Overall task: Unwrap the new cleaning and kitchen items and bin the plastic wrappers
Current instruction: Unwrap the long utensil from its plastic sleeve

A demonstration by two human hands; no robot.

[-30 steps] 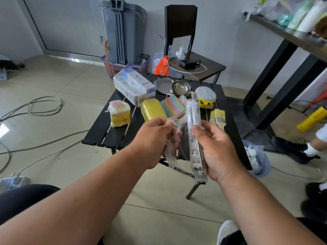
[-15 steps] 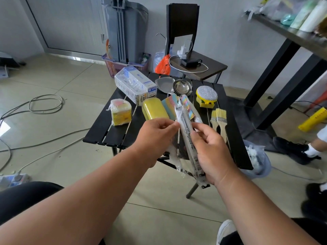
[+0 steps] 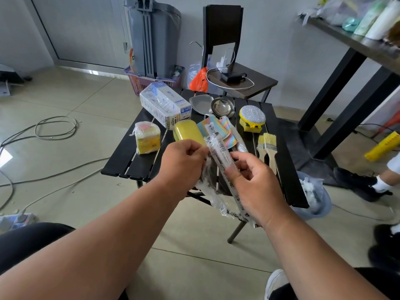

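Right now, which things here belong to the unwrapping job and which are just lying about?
Job: long wrapped item in both hands, left hand, right hand; wrapped sponges; wrapped box; bin with wrappers.

Lying about: floor cables; chair with charger; grey tub.

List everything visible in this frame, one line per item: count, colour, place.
slatted table: 1, black, centre
wrapped tool: 1, clear printed sleeve, held in both hands
loose wrapper: 1, clear, hanging below the hands
boxed pack: 1, white-blue, table rear left
wrapped sponges: 1 pack, yellow-pink, table left
yellow case: 1, table centre
striped cloth: 1, pastel
ladle: 1, steel, table rear
spatula: 1, steel
scrubber: 1, silver-yellow, table right
brushes: 2, wood, table right
bin: 1, blue, floor right
left hand: pinching wrapper
right hand: gripping tool
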